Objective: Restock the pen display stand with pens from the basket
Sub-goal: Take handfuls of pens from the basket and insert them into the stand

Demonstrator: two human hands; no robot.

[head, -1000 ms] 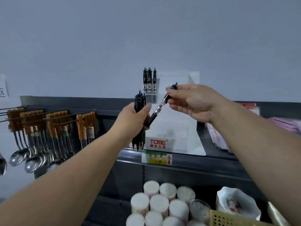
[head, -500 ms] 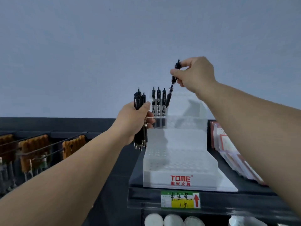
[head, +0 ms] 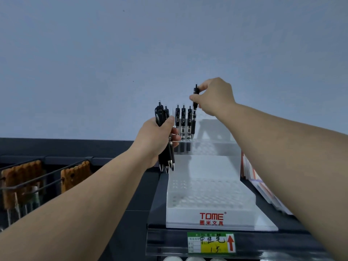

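A white tiered pen display stand (head: 207, 204) sits on a dark shelf (head: 160, 194) before a plain grey wall (head: 113, 53). Fingers of the right hand (head: 214, 97) pinch a black pen (head: 194, 112) upright at the top tier, beside three standing pens (head: 183, 121). Fingers of the left hand (head: 156, 140) grip a pen bundle (head: 166, 157).

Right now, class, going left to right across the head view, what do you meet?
Wooden-handled utensils on hooks → left hand gripping a pen bundle → three standing pens → single pen pinched by the right hand → stacked packets.
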